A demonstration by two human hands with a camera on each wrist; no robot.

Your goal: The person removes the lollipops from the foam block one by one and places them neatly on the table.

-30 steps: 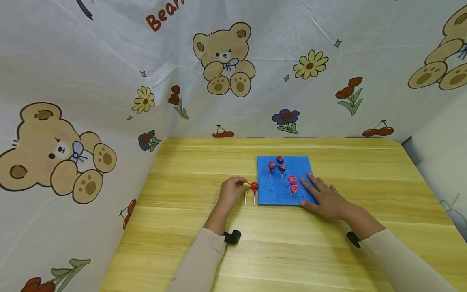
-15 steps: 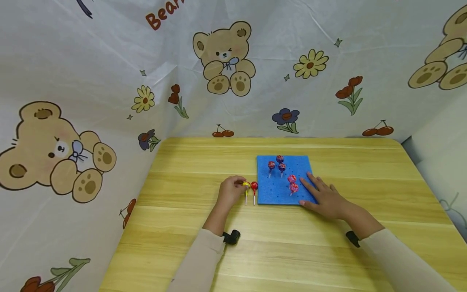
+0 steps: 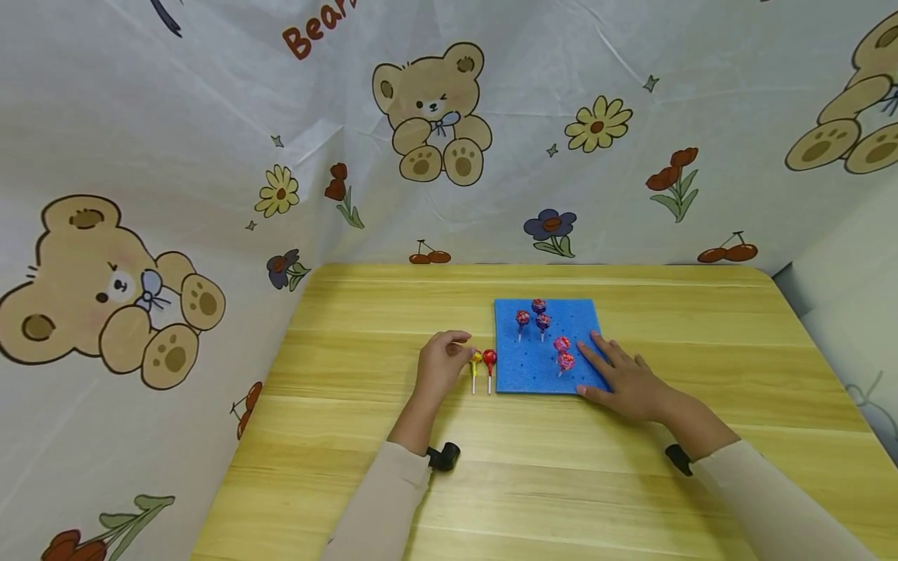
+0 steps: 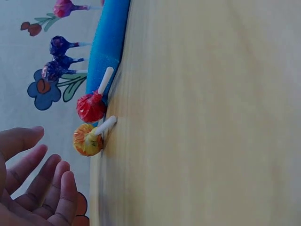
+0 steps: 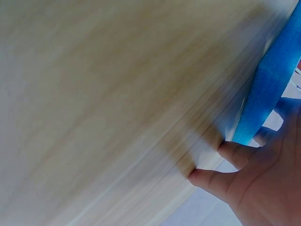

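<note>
A yellow lollipop [image 3: 476,357] and a red lollipop [image 3: 489,358] lie side by side on the table, sticks toward me, left of a blue foam board [image 3: 515,374]. My left hand [image 3: 440,366] is just left of the yellow one, fingers loosely bent; the left wrist view shows a gap between its fingertips and the yellow wrapper [image 4: 88,141]. My right hand [image 3: 627,382] rests spread over the board's right edge, fingers on its top. Three dark red and purple lollipops [image 3: 542,321] and two pink lollipops [image 3: 565,361] stand upright in the board.
The board has several small holes in its surface. Beneath everything is a wooden table [image 3: 561,483], whose far edge meets a white cloth [image 3: 505,101] printed with bears and flowers. Both wrists carry a small black camera [image 3: 443,456].
My left hand has let go of the yellow lollipop's head and drawn slightly left and away. The yellow lollipop lies a touch closer to the red one. The right hand has not moved.
</note>
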